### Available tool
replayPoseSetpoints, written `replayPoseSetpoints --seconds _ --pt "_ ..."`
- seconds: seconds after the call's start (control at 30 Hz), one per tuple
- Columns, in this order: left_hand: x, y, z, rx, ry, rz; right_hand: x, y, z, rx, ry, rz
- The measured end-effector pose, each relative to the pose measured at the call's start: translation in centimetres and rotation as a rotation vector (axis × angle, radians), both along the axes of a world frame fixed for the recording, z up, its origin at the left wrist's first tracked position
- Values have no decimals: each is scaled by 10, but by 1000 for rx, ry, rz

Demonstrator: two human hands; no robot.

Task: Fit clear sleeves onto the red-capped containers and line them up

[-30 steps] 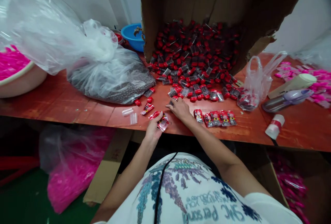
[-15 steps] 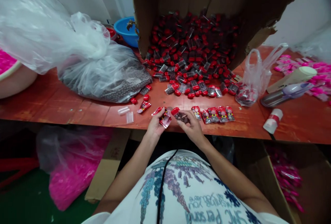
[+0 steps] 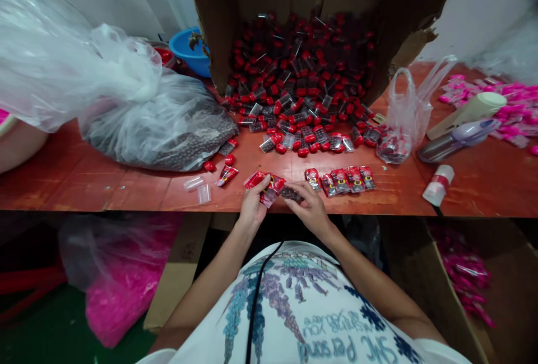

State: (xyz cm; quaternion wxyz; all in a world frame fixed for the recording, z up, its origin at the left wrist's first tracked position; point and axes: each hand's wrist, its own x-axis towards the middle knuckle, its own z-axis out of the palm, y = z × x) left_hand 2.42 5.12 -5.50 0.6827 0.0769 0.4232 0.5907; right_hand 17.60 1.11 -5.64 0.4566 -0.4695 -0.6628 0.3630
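My left hand is closed on a few flat red printed packets just above the table's front edge. My right hand pinches a small clear container of dark beads, its end up against the packets' right side. Whether that end is inside a packet I cannot tell; its red cap is hidden. To the right lie several filled red packets in a row. A single red packet and clear empty cases are to the left.
A torn cardboard box spills red-capped containers onto the red table. Left of it slumps a clear bag of dark beads. A small plastic bag, a bottle and a white roll are at right.
My right hand has brought the container against the packets in my left hand, and its red cap has gone from sight. The whole view has shifted slightly.
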Motion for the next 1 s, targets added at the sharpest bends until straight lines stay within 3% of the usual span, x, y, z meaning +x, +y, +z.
replayPoseSetpoints --seconds 0.2,0.43,0.63,0.87,1.0 --pt "1 -7 9 100 73 -89 3 3 -10 -199 207 -124" --pt "9 -12 13 185 167 -81 8 1 0 -103 130 -73" --pt "9 -13 18 160 168 -141 8 1 -2 -154 191 -66" --pt "19 -17 14 172 149 -129 1 -4 -1 -121 258 -222" --pt "22 -17 11 178 166 -115 2 -4 -1 -109 260 -217"
